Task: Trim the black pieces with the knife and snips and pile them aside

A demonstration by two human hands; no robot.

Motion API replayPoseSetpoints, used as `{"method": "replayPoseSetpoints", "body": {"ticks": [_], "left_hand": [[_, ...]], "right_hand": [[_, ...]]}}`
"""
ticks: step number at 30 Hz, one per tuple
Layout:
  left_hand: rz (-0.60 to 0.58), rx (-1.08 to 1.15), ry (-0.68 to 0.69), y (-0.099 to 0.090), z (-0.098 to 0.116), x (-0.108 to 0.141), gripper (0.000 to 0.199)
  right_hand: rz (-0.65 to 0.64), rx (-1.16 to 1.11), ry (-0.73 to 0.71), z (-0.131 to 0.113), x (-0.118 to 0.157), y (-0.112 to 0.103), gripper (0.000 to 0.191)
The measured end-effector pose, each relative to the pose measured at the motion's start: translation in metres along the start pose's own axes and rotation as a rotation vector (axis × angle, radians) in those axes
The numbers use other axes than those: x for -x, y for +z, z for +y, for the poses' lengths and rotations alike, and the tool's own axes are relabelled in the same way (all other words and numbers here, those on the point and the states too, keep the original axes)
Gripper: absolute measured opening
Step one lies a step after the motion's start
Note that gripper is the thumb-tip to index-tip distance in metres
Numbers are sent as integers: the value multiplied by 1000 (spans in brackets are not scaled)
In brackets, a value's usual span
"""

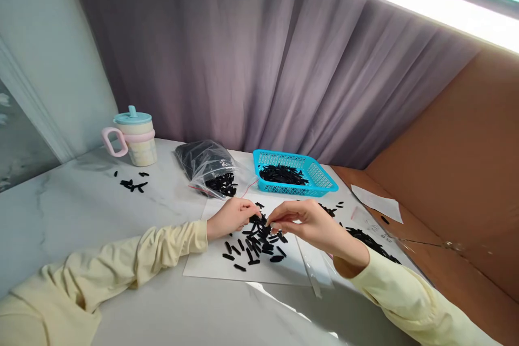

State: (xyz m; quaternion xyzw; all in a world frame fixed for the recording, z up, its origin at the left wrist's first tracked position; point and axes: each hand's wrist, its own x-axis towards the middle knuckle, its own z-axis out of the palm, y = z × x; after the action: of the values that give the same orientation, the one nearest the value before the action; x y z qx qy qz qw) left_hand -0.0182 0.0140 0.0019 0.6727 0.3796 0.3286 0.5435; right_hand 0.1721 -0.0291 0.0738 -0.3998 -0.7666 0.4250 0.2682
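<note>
A loose pile of small black elongated pieces [253, 246] lies on a white sheet [203, 267] in front of me. My left hand [233, 217] comes in over the sheet's far left part, thumb and forefinger pinched together at the pile. Close by on the other side, my right hand [298, 221] is also pinched, its fingertips pointing left toward the left hand's. Anything small between either pair of fingertips blends with the black pieces behind it. Beyond the hands stands a blue plastic basket [298, 190] with many of the same pieces inside.
A clear plastic bag [206, 165] full of black pieces lies open left of the basket. A lidded tumbler [141, 146] stands at the back left, near a few scattered pieces [133, 185]. More pieces [371, 243] lie at right, near a white paper [377, 203].
</note>
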Motion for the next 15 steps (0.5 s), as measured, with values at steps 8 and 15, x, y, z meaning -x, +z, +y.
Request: {"method": "replayPoseSetpoints", "body": {"ticks": [8,15], "left_hand": [[-125,-523,556,2,-17,25,31],[-223,-734,674,1,-19,27,40]], "right_hand": [[134,-894,455,39,35,41,26],[198,-1020,460,53,42,54,31]]}}
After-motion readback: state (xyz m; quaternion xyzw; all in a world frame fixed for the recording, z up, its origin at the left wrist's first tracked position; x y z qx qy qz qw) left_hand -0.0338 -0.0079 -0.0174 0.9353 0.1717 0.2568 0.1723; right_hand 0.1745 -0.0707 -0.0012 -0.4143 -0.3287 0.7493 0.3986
